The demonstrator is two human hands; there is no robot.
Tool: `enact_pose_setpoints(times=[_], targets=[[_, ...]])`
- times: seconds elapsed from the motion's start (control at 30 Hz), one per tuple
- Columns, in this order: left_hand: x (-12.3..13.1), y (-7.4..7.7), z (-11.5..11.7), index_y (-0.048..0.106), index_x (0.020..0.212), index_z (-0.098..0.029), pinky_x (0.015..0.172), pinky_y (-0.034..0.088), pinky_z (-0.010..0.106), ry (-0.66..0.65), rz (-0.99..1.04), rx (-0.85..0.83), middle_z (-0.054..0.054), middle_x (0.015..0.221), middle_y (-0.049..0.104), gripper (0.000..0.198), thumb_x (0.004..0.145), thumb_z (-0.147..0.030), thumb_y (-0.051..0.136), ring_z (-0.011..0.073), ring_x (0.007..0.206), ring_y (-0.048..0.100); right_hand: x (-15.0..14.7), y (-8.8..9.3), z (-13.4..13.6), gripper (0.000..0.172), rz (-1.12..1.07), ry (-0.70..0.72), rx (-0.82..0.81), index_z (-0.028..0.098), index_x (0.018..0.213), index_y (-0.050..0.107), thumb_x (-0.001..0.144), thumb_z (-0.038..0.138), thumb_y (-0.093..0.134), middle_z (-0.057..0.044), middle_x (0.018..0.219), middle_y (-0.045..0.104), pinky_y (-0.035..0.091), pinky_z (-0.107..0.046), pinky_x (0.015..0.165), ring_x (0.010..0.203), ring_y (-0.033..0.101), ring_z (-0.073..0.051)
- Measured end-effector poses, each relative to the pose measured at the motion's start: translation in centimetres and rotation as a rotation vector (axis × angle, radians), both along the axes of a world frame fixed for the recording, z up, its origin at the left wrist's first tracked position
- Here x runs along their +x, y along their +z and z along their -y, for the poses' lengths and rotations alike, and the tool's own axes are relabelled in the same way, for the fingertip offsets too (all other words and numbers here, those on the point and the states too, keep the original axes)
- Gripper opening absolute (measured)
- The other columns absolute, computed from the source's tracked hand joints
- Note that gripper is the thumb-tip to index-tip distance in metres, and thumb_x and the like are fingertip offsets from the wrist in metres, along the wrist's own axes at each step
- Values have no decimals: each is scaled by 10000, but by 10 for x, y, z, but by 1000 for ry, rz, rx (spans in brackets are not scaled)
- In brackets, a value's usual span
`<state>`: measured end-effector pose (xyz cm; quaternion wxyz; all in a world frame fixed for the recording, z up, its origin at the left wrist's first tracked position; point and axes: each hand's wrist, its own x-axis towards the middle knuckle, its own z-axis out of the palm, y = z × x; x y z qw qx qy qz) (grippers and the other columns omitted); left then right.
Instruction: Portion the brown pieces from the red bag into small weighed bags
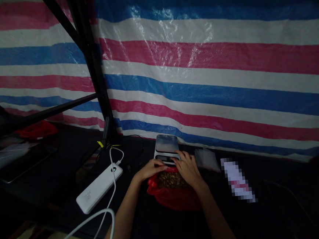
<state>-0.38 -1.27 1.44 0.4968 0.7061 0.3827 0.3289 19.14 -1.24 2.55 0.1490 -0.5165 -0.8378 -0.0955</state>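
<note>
A small digital scale with a metal top stands against the striped sheet, its display facing me. My left hand rests at the scale's front left corner, its bent fingers near the bag's rim and not clearly gripping anything. Over the scale's front right side, my right hand is spread, one fingertip by the display and buttons. Between my forearms lies an opened red plastic bag. Many small brown pieces, perhaps seeds or nuts, fill it; their exact kind is too dim to tell.
Clear plastic bags lie right of the scale, beside a blurred-out white item. A white power bank with a looping white cable is at left. Black frame posts rise behind it. Another red bag lies far left.
</note>
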Motion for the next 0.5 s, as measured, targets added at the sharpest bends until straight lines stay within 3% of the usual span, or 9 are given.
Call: enact_pose_setpoints(times=[0.23, 0.5], targets=[[-3, -5, -3, 668, 728, -116, 698, 397, 221, -22, 4, -9, 29, 769, 644, 345, 748, -425, 516, 156, 751, 549, -6, 6, 3, 308, 29, 17, 20, 285, 1027, 601, 867, 245, 342, -29, 1201, 491, 291, -387, 820, 1045, 379, -225], [-5, -6, -6, 656, 703, -111, 690, 399, 224, -21, 33, -41, 41, 803, 643, 334, 738, -419, 533, 160, 763, 550, 17, 6, 7, 310, -32, -108, 31, 289, 952, 642, 864, 253, 347, -27, 1190, 486, 308, -382, 773, 1019, 404, -226]])
